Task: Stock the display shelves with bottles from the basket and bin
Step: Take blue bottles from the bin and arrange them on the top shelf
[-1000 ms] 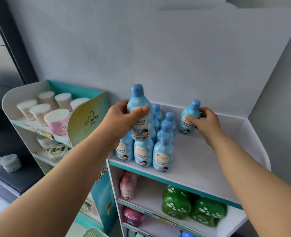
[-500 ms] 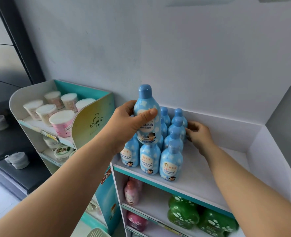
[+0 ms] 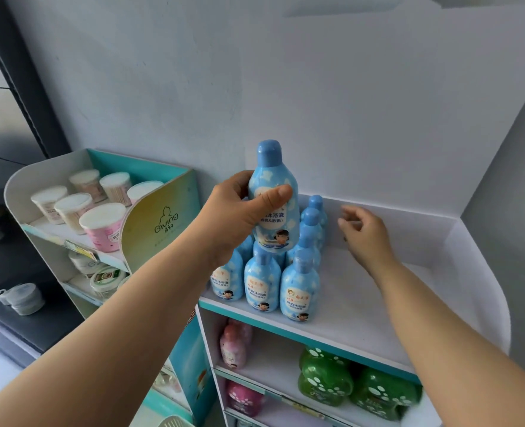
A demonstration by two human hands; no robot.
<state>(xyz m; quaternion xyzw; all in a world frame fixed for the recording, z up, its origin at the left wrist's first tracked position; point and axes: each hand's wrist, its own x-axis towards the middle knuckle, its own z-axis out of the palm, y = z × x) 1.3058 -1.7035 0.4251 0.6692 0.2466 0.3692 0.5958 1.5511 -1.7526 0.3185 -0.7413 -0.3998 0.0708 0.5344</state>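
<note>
On the top shelf (image 3: pixel 363 303): blue bottles (image 3: pixel 299 291) standing in rows.
Left hand (image 3: pixel 236 217): grips a raised bottle (image 3: pixel 270 167) above them.
Right hand (image 3: pixel 366 235): loosely spread, holding nothing.

left hand (image 3: pixel 236 211) raised gripping bottle (image 3: pixel 273 171), right hand (image 3: pixel 366 237) open, extended forward

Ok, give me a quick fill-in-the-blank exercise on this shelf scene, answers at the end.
The left hand grips a tall ____ bottle above the top shelf.
The right hand, fingers loose, holds ____.
The spotted bottles at the right of the shelf below are ____.
The front tub on the left rack has a ____ body.
Answers: blue; nothing; green; pink.
</note>
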